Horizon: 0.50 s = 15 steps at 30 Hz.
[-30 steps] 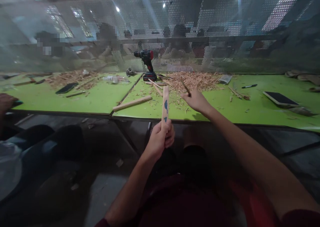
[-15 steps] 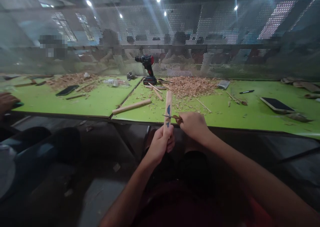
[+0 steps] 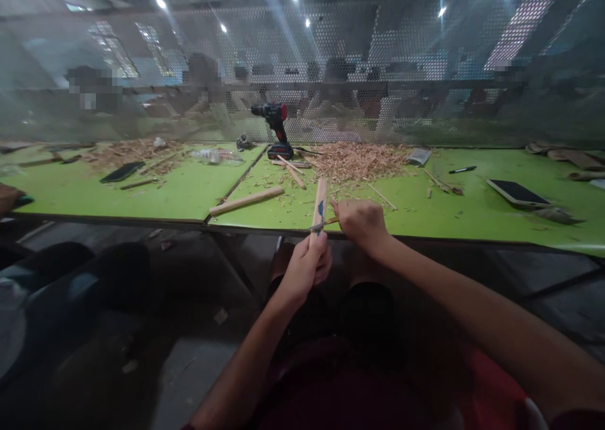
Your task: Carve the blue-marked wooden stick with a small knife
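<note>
My left hand (image 3: 307,263) is closed round the lower end of a pale wooden stick (image 3: 321,193), which points up and away over the table's front edge. Blue marks show on the stick's face. In my right hand (image 3: 363,223) is the handle of a carving knife (image 3: 326,222), the fingers wrapped round it. The thin blade lies across the stick, just above my left hand. A thicker wooden rod (image 3: 246,200) rests on the table to the left of the stick.
On the green table (image 3: 439,212) a cordless drill (image 3: 278,130) stands before a mesh screen, beside a heap of wood shavings (image 3: 359,161). Phones (image 3: 518,193) lie at right and left, with a pen (image 3: 462,169) and a plastic bottle (image 3: 217,156). Another person's hand (image 3: 10,198) is at far left.
The knife blade has moved down the stick toward my left hand, and its tilt has changed. My right hand has risen slightly. The other person's hand has shifted left.
</note>
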Tool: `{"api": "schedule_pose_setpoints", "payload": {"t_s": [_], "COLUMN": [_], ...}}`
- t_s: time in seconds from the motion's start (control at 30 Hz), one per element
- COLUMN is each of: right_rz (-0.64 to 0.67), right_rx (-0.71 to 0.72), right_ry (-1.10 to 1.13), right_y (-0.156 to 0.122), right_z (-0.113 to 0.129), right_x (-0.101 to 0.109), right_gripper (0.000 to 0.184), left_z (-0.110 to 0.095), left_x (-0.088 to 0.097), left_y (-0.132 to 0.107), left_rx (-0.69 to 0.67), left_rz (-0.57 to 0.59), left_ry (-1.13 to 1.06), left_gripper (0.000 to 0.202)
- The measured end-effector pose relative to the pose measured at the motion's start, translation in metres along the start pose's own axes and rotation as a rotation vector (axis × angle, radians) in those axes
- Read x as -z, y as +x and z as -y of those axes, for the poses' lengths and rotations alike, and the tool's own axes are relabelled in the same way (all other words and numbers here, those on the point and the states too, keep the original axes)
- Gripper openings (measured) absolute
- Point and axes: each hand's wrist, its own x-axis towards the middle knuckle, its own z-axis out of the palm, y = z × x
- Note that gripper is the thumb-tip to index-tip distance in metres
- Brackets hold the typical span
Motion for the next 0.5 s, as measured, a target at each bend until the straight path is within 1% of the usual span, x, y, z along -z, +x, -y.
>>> {"api": "schedule_pose_setpoints", "payload": {"t_s": [0.07, 0.17, 0.23, 0.3, 0.4, 0.5], "right_rz": [0.007, 0.015, 0.023, 0.031, 0.003, -0.042], "right_rx": [-0.029, -0.119, -0.197, -0.264, -0.306, -0.301], "right_ry": [-0.002, -0.010, -0.003, 0.004, 0.010, 0.014], "right_y": [0.007, 0.022, 0.031, 0.034, 0.023, -0.001], "right_z": [-0.007, -0.026, -0.042, -0.054, -0.056, -0.041], "right_x": [-0.005, -0.010, -0.010, -0.006, 0.003, 0.009], "right_gripper": [0.056, 0.053, 0.049, 0.045, 0.045, 0.047], "left_z": [0.001, 0.004, 0.007, 0.009, 0.011, 0.013], "left_x": [0.001, -0.001, -0.003, -0.002, 0.001, 0.004], "left_y": [-0.002, -0.007, -0.012, -0.018, -0.025, -0.030], "left_rx": [0.023, 0.073, 0.091, 0.109, 0.145, 0.140], "left_rz": [0.028, 0.074, 0.105, 0.170, 0.288, 0.321], "left_ry": [-0.005, 0.020, 0.013, -0.039, -0.176, -0.274], "left_gripper": [0.052, 0.052, 0.050, 0.046, 0.043, 0.042]}}
